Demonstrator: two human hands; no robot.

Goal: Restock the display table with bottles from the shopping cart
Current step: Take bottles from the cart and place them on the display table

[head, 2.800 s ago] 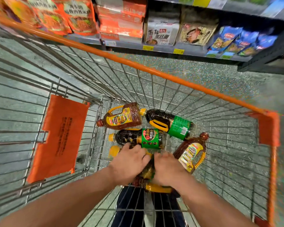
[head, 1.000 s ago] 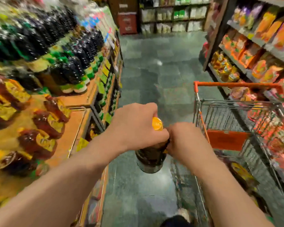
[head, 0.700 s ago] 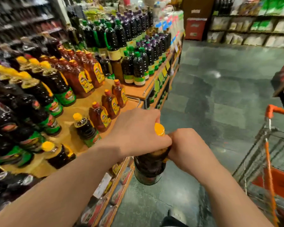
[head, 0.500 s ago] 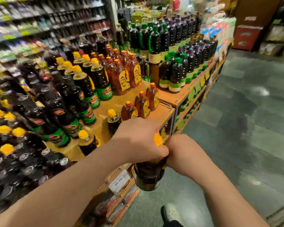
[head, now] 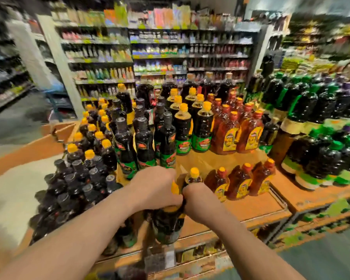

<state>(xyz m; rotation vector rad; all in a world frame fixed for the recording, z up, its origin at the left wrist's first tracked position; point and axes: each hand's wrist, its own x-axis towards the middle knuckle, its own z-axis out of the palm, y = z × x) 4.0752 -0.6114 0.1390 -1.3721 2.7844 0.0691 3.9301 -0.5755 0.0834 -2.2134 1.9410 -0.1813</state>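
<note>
Two hands: left hand (head: 157,186) and right hand (head: 200,201) both grip the neck of one dark yellow-capped plastic bottle (head: 168,223).
Change: view has swung from aisle to orange wooden display table (head: 257,207).
Bottle: lower centre, over the table's front edge.
Meaning: placement is likely next.

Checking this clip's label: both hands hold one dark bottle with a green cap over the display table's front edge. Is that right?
Not quite: the cap is yellow, not green, as the head view shows. The rest stands: the left hand and right hand both hold one dark bottle over the front edge of the display table.
</note>
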